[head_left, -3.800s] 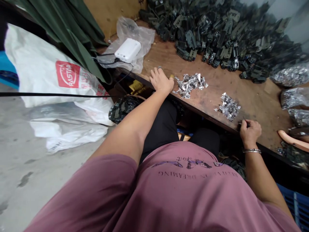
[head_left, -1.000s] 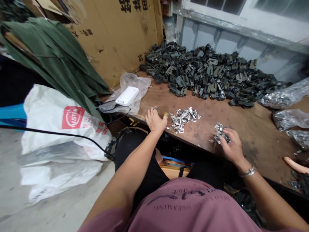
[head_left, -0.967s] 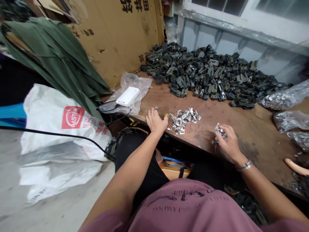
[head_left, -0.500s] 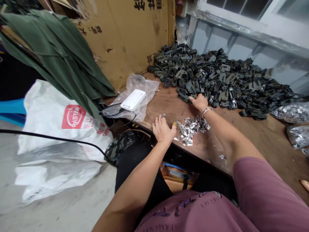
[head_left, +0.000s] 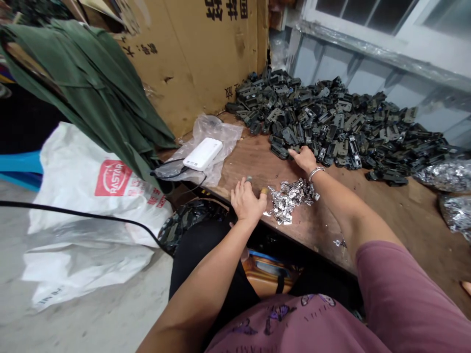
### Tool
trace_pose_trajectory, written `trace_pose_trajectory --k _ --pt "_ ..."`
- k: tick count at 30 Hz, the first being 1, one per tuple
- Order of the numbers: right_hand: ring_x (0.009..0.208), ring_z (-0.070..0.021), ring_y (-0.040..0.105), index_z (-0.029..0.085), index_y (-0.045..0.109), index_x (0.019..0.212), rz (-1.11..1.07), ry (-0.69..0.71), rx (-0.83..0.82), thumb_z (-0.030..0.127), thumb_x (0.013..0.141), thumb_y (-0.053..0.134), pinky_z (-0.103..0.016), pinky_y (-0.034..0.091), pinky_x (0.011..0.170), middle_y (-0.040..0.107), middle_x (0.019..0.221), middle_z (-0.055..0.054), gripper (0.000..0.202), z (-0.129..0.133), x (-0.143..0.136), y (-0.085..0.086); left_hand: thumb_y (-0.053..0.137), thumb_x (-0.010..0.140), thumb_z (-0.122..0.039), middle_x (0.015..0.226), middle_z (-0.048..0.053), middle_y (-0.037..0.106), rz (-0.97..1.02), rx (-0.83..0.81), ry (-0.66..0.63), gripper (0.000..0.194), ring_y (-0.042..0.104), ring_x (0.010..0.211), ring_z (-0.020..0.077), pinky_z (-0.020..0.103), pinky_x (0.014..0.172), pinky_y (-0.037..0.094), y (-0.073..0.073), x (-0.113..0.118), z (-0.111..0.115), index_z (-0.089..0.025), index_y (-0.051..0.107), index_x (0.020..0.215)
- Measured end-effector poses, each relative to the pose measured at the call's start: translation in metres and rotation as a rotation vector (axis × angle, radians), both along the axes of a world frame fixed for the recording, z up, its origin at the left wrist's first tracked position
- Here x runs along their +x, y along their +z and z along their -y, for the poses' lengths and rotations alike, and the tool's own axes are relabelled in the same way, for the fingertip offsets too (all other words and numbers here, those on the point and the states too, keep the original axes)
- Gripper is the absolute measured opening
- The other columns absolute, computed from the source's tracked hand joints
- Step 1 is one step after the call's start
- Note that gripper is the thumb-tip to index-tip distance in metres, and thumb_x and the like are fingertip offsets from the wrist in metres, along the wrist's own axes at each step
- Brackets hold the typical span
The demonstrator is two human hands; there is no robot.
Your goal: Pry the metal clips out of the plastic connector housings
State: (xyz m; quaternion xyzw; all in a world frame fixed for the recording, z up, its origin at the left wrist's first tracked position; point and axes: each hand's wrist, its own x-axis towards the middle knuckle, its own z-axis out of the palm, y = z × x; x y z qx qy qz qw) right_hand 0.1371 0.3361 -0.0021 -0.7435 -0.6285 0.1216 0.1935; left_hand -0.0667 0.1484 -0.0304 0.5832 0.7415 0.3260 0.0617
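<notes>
Right hand (head_left: pixel 303 158) reaches the far dark parts pile (head_left: pixel 331 122), fingers spread; single one out cleanly. Left hand (head_left: pixel 247 202) rests loosely open at the near surface (head_left: pixel 386 215) edge.

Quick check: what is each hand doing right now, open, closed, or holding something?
Left hand: open, resting flat on the table edge, holding nothing.
Right hand: reaching into the pile of dark parts; grip cannot be told.

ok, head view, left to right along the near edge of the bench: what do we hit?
White sack with red logo → white box on a clear bag → left hand flat on the wooden bench → small heap of shiny metal bits → right hand at the edge of the dark parts pile → silvery bags.
</notes>
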Motion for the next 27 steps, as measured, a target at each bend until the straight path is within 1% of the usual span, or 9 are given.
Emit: trace_pose_trajectory --k 3,8,11,14,18,20,21,24,27 --pt "0.111 -0.0317 0.060 0.008 0.061 0.115 -0.001 0.011 0.003 0.060 0.078 0.063 -0.039 0.044 0.094 0.063 0.121 -0.024 0.064 -0.001 -0.006 -0.003 0.057 0.080 -0.040 0.139 0.019 0.056 -0.009 0.012 0.006 0.046 0.050 0.131 0.0343 0.050 0.111 0.035 -0.002 -0.001 0.000 -0.015 0.060 0.118" --pt "0.102 -0.0289 0.064 0.010 0.068 0.101 -0.069 0.047 -0.006 0.033 0.083 0.059 -0.033 0.044 0.088 0.071 0.107 -0.019 0.030 0.008 0.007 0.000 0.058 0.079 -0.038 0.138 0.017 0.056 -0.011 0.023 0.005 0.044 0.051 0.130 0.0332 0.050 0.110 0.036 -0.003 0.000 0.000 -0.017 0.059 0.118" --pt "0.093 -0.0254 0.064 0.012 0.069 0.088 -0.137 0.053 -0.002 0.030 0.085 0.052 -0.030 0.045 0.082 0.073 0.094 -0.014 0.024 0.024 0.024 0.005 0.059 0.079 -0.037 0.138 0.018 0.056 -0.001 0.020 -0.005 0.044 0.051 0.130 0.0335 0.050 0.110 0.035 -0.003 0.001 0.001 -0.017 0.059 0.118" --pt "0.084 -0.0224 0.063 0.013 0.066 0.080 -0.237 0.049 0.010 0.034 0.089 0.044 -0.028 0.047 0.076 0.071 0.083 -0.011 0.032 0.050 0.040 0.008 0.059 0.079 -0.037 0.139 0.019 0.055 0.028 0.010 -0.011 0.045 0.050 0.131 0.0344 0.051 0.111 0.034 0.000 0.001 0.001 -0.016 0.059 0.118" --pt "0.073 -0.0186 0.061 0.015 0.061 0.082 -0.393 0.044 0.028 0.046 0.092 0.035 -0.027 0.048 0.065 0.068 0.077 -0.007 0.042 0.099 0.048 0.010 0.057 0.080 -0.034 0.142 0.019 0.052 0.082 0.044 -0.034 0.048 0.044 0.136 0.0333 0.051 0.114 0.031 0.013 0.000 0.004 -0.014 0.057 0.123" --pt "0.066 -0.0167 0.059 0.017 0.059 0.081 -0.568 0.049 0.038 0.050 0.091 0.036 -0.026 0.047 0.060 0.066 0.074 -0.005 0.041 0.131 0.045 0.012 0.057 0.081 -0.037 0.145 0.018 0.049 0.104 0.109 -0.093 0.051 0.040 0.139 0.0312 0.048 0.116 0.030 0.023 0.000 0.012 -0.015 0.055 0.126" --pt "0.063 -0.0161 0.058 0.018 0.058 0.080 -0.725 0.060 0.042 0.051 0.089 0.041 -0.026 0.047 0.058 0.065 0.072 -0.004 0.038 0.150 0.042 0.013 0.058 0.080 -0.039 0.145 0.017 0.049 0.140 0.135 -0.144 0.053 0.040 0.139 0.0302 0.046 0.116 0.032 0.028 0.001 0.017 -0.016 0.055 0.127" --pt "0.059 -0.0159 0.057 0.019 0.060 0.081 -1.213 0.148 -0.028 0.054 0.082 0.055 -0.028 0.047 0.057 0.065 0.070 -0.003 0.035 0.211 0.027 0.016 0.061 0.077 -0.048 0.134 0.013 0.060 0.481 0.078 -0.376 0.057 0.058 0.121 0.0282 0.041 0.099 0.050 0.040 0.011 0.038 -0.021 0.055 0.127" --pt "0.058 -0.0165 0.059 0.019 0.065 0.085 -1.420 0.226 -0.195 0.055 0.081 0.059 -0.029 0.048 0.057 0.066 0.069 -0.003 0.037 0.268 0.009 0.012 0.065 0.071 -0.053 0.110 0.011 0.071 0.976 -0.215 -0.691 0.052 0.070 0.091 0.0256 0.038 0.079 0.057 0.048 0.027 0.061 -0.022 0.064 0.113"
